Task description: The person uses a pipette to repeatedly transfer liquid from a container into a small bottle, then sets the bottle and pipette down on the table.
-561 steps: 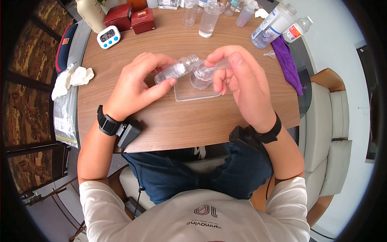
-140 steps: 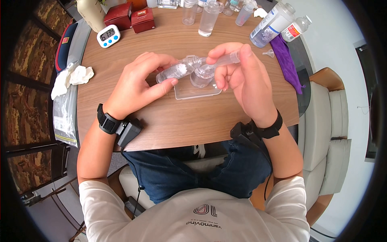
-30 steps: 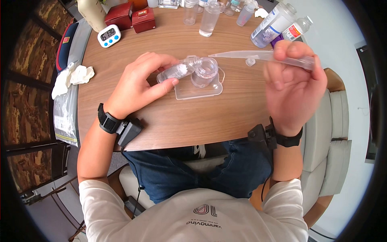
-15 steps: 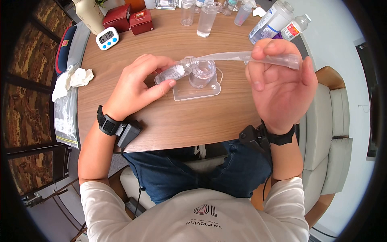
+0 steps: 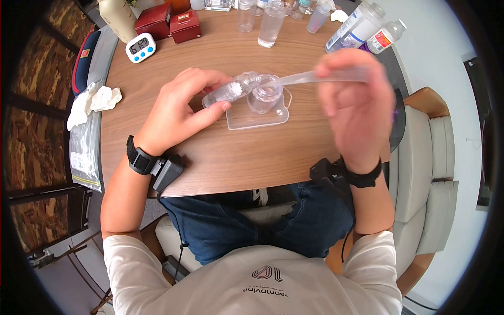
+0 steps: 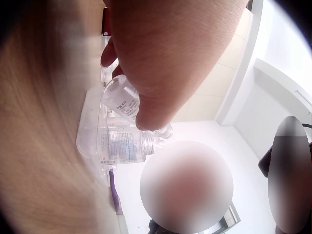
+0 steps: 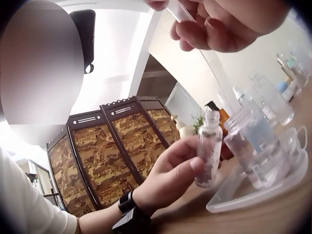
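Note:
My left hand grips a small clear bottle, tilted toward the right, with white material inside and its mouth uncapped. In my right hand, blurred, is a long translucent plastic pipette, pinched at its wide end. The pipette's thin tip reaches over the mouth of a clear open jar; in the right wrist view the pipette slants down to the jar. That jar stands on a clear shallow plastic tray, right beside the bottle's neck.
A white timer and red boxes stand at the back left. Behind the jar is a tall clear bottle with liquid. A large labelled bottle and a red-labelled bottle stand back right. Crumpled tissues lie at left.
The pipette's tip was at the small bottle's mouth, swung away right a second ago, came back to that mouth, and now is over the jar. The left hand and bottle stay nearly still.

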A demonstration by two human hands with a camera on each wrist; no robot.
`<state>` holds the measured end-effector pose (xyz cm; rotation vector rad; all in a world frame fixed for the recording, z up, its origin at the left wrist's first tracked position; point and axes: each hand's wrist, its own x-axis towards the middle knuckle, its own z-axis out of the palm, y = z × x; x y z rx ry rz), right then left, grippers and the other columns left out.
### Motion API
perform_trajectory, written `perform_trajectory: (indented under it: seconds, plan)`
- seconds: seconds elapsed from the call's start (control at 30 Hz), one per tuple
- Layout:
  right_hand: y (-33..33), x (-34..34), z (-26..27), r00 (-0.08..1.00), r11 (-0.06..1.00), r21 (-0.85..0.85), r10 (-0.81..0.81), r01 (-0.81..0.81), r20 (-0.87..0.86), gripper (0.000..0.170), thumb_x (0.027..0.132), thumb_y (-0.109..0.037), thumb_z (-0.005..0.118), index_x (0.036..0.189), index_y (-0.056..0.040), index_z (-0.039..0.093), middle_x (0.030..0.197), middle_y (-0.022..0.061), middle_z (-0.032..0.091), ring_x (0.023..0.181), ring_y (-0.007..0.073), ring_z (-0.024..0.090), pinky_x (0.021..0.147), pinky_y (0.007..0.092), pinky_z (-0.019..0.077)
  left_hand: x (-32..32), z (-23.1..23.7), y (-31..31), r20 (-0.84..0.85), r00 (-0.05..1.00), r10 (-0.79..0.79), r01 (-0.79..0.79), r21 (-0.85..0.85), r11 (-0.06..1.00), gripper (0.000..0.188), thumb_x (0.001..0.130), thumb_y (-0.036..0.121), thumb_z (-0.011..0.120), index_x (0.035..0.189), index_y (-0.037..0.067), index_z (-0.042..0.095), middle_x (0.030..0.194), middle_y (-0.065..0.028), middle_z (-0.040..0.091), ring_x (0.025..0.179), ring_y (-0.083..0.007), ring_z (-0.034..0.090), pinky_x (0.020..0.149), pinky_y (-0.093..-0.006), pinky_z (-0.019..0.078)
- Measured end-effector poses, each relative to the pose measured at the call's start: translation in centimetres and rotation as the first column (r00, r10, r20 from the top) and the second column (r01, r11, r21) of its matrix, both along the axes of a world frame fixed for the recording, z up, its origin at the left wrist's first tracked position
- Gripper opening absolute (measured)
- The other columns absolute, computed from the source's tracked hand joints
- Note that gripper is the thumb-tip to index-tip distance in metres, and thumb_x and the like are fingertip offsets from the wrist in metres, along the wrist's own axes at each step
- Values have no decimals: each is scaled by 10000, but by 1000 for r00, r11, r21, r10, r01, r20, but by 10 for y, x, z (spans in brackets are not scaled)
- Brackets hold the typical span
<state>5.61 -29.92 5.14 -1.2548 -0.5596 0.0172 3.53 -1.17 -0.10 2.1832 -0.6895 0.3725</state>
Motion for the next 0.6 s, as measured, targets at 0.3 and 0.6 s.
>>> perform_trajectory:
  seconds: [0.3,0.6]
  plan:
    - [29,2,-16,978,985,-144,66,-96,-200,421,1126,-325,389,1190,24,618,1030,76,652,712,66,564,662,213,439,-2,3,0,-23,1000,11,-11,-5,1000,342,839,144,798,1140,19,694,956,-89,670,871,-220,619,771,-331,502]
    - [29,3,-15,973,986,-124,83,-111,-215,455,1126,-356,383,1194,32,611,1055,96,643,715,78,569,651,221,449,-1,3,0,-18,1000,2,-2,-3,1000,334,841,142,798,1133,20,693,954,-86,672,861,-218,609,775,-334,502]
